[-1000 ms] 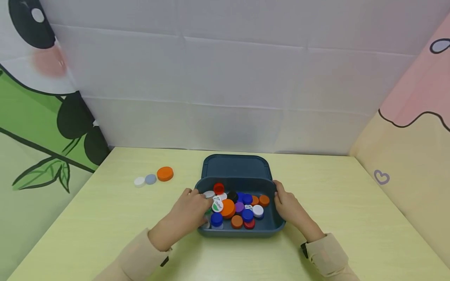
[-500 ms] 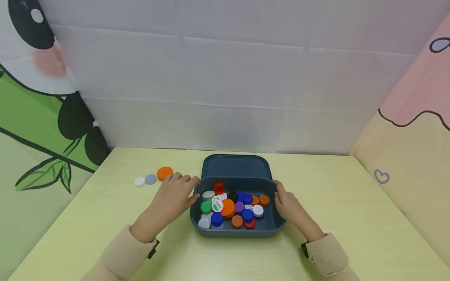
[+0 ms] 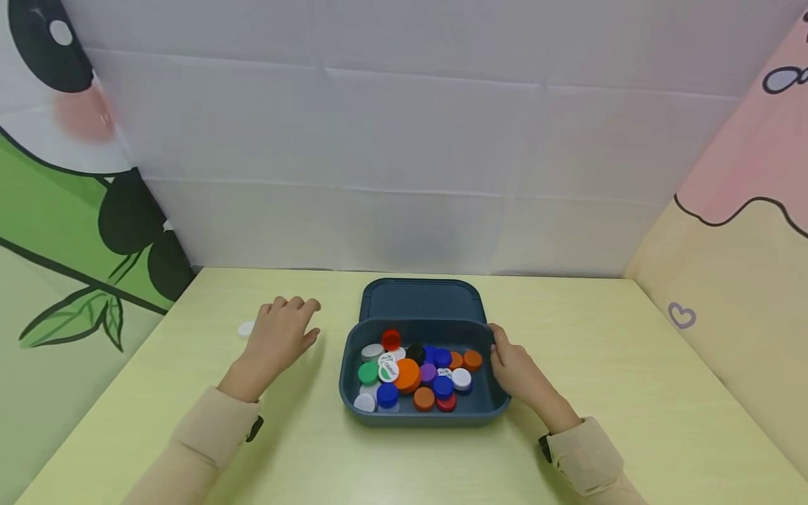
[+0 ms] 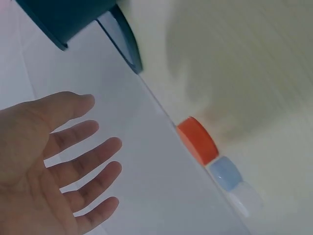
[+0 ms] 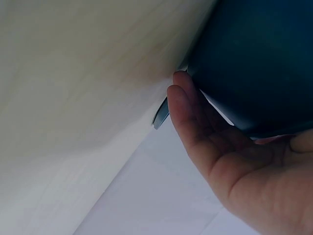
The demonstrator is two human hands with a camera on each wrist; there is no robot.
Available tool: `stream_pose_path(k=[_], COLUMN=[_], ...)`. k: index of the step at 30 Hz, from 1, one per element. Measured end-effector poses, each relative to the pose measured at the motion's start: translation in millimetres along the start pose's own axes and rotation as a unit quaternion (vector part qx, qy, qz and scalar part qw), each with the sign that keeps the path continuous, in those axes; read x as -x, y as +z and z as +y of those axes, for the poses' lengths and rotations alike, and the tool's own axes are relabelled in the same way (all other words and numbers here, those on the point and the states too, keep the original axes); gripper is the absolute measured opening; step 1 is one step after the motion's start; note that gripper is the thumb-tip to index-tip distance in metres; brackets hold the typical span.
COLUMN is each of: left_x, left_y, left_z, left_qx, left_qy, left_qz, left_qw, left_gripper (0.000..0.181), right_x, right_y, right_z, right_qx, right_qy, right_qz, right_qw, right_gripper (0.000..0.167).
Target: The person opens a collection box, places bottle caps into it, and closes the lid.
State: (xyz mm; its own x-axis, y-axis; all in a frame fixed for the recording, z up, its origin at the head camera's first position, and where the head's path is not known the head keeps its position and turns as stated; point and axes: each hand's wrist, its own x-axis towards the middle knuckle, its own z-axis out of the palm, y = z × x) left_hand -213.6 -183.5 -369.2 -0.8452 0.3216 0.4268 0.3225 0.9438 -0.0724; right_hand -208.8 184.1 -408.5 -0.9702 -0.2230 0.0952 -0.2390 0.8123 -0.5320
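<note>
My left hand (image 3: 278, 340) is over the table left of the dark blue plastic box (image 3: 423, 419), fingers spread and holding nothing. The left wrist view shows an orange bottle cap (image 4: 198, 140), a pale blue cap (image 4: 225, 174) and a whitish cap (image 4: 246, 198) in a row on the table, apart from the hand. In the head view only the white cap (image 3: 245, 329) shows; the hand hides the others. My right hand (image 3: 520, 372) grips the box's right wall, fingers along the outside (image 5: 183, 115) and thumb at the rim. Several coloured caps (image 3: 407, 376) lie inside the box.
The box's lid (image 3: 421, 299) lies flat behind it on the pale wooden table (image 3: 600, 365). A white cloth (image 3: 404, 140) stands along the back edge. Printed panels, green (image 3: 57, 203) and pink (image 3: 751, 161), flank the left and right sides.
My left hand has come out of the box and moved left and back, over the loose caps. The right hand has kept its hold on the box.
</note>
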Motion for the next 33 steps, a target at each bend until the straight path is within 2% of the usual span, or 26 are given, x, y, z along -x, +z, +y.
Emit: stream_pose_path(k=[6,11,15,20,33], left_x=[-4.6,-10.3,-15.1,-19.0,-22.5], left_y=[9.7,20.5,27.4,32.4,48.8], left_z=[-17.7,-32.7,-41.3,-48.1,-56.9], left_qx=[-0.003,-0.031,-0.041,-0.035,-0.016], left_qy=[-0.021,-0.023,-0.035,-0.045,-0.049], left_qz=[-0.031,-0.033,-0.056,-0.092,-0.136], left_qw=[0.9993,0.9987,0.997,0.9941,0.9894], left_gripper=[0.034,0.036,0.038,0.039,0.045], right_x=[-1.0,-1.1,-0.2,0.5,0.7], right_y=[1.5,1.1,-0.2,-1.0,-0.4], right_z=[1.4,1.1,0.1,-1.0,-0.4], right_qx=[0.009,0.005,0.001,-0.004,0.001], right_qy=[-0.006,-0.002,0.0,0.001,0.002], right_qz=[0.007,0.005,0.004,0.004,0.004], right_qw=[0.9999,1.0,1.0,1.0,1.0], right_gripper=[0.04,0.04,0.04,0.04,0.04])
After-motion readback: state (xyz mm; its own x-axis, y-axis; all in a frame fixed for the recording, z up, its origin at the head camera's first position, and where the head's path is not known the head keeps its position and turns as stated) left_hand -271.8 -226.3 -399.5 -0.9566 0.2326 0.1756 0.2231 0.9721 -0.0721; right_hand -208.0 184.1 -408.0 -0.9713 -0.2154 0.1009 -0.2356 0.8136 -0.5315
